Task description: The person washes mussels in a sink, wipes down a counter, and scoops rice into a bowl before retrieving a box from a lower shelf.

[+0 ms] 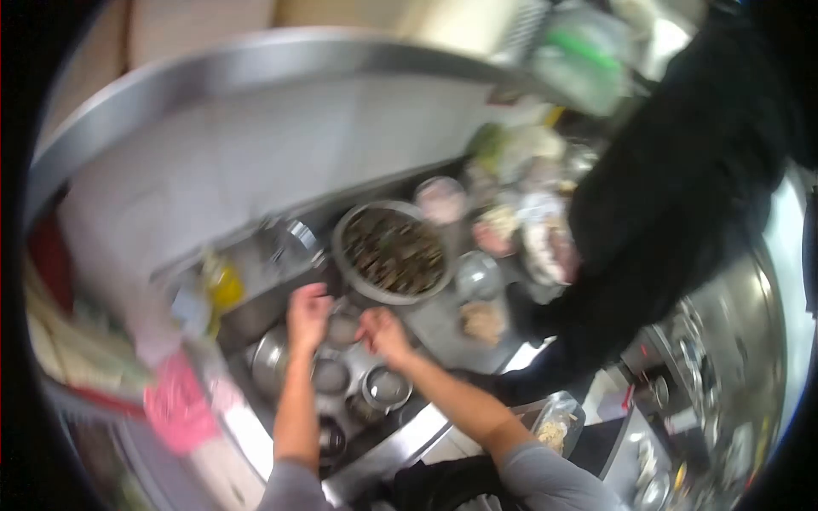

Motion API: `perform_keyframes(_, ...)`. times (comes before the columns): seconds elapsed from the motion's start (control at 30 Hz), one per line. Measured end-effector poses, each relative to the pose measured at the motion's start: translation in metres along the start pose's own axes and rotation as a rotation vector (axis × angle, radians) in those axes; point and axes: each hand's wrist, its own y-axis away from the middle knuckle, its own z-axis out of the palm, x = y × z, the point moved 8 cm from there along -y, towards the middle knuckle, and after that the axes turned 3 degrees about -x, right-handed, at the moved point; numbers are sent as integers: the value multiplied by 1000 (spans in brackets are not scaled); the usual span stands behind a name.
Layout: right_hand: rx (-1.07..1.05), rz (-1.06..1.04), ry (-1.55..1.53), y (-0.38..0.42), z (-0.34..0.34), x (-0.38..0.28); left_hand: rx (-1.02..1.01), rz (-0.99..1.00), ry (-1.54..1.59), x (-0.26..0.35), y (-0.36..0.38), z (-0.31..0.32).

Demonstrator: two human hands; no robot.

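Both of my hands reach out over a metal sink (pixel 247 315) that holds several round metal bowls. My left hand (pixel 309 313) is raised above the sink, its fingers blurred and partly curled, with no object visible in it. To its right, my right hand (pixel 383 334) has bent fingers near a round grey bowl (pixel 342 327); blur hides whether it touches anything. Just beyond the hands stands a large round basin (pixel 392 253) full of dark brown pieces. A shiny metal bowl (pixel 386 387) lies below my right hand.
A person in dark clothes (pixel 673 187) leans over the counter at the right. Between that person and the basin are a glass bowl (pixel 479 276), a pale food heap (pixel 483 322) and several food bags. A yellow bottle (pixel 223 283) and a pink cloth (pixel 181 404) are at the left.
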Motion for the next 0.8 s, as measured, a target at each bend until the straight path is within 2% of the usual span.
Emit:
perform_keyframes(0.03,23,-32,106,2,0,-3,121,-47,-34,-22,-30,-16)
perform_keyframes(0.07,11,-139,183,1,-2,-2,228,5,-134,-33,-57,-28)
perform_keyframes(0.1,-9,-113,217,1,-4,-2,263,143,-216,-60,-90,-31)
perform_keyframes(0.13,-42,-78,258,-1,-4,-1,328,189,-347,-64,-111,-36)
perform_keyframes(0.17,-45,-71,317,-9,-6,10,309,-16,-275,-67,-124,-38)
perform_keyframes(0.2,-54,-53,377,-18,-11,19,293,-105,-371,-66,-129,-35)
perform_keyframes(0.27,-65,-19,480,-14,1,-2,265,-210,-361,-38,-120,-24)
perform_keyframes(0.3,-89,38,564,-14,9,-13,264,-200,-341,-39,-121,-13)
perform_keyframes(0.33,-73,-2,638,-17,15,-24,308,-122,-422,-36,-119,-5)
perform_keyframes(0.4,103,-68,566,-57,12,18,357,-58,-510,-43,-117,-6)
perform_keyframes(0.43,98,-67,577,-57,25,9,315,-89,-470,-51,-124,-5)
perform_keyframes(0.47,86,-10,458,-56,36,8,270,-122,-431,-61,-127,-4)
perform_keyframes(0.5,75,46,337,-60,42,10,303,-48,-444,-62,-130,-5)
perform_keyframes(0.53,72,54,339,-64,45,7,303,-56,-445,-70,-130,-7)
perform_keyframes(0.6,-117,25,357,-73,65,3,141,-48,-444,-81,-131,-3)
perform_keyframes(0.67,-32,134,179,-73,70,-3,83,-31,-450,-76,-121,-6)
perform_keyframes(0.8,1,131,137,-97,76,-2,-73,59,-551,-88,-109,-2)
